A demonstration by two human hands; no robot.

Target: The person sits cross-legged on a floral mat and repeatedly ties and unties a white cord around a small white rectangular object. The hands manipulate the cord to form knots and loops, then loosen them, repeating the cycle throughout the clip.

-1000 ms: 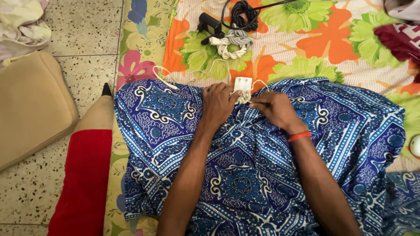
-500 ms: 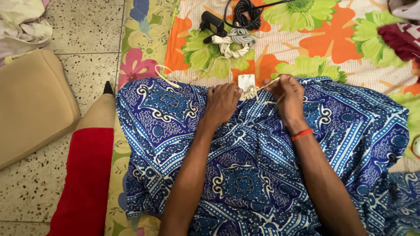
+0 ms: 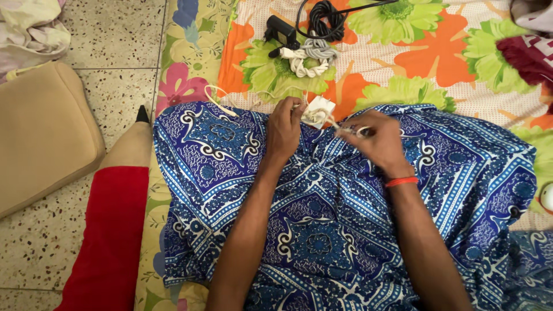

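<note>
My left hand holds a small white charger plug over the blue patterned cloth that covers my lap. My right hand pinches the plug's thin cream cable close to the plug, with the cable stretched between the two hands. The rest of that cable trails off to the left over the edge of the cloth.
A flowered sheet lies ahead with a black adapter, a black coiled cord and a bundle of white and grey cables. A tan cushion and a red bolster rest on the floor at left.
The left hand has lifted and tilted the white plug. The right hand dropped back toward me and to the right, drawing the cable out from the plug.
</note>
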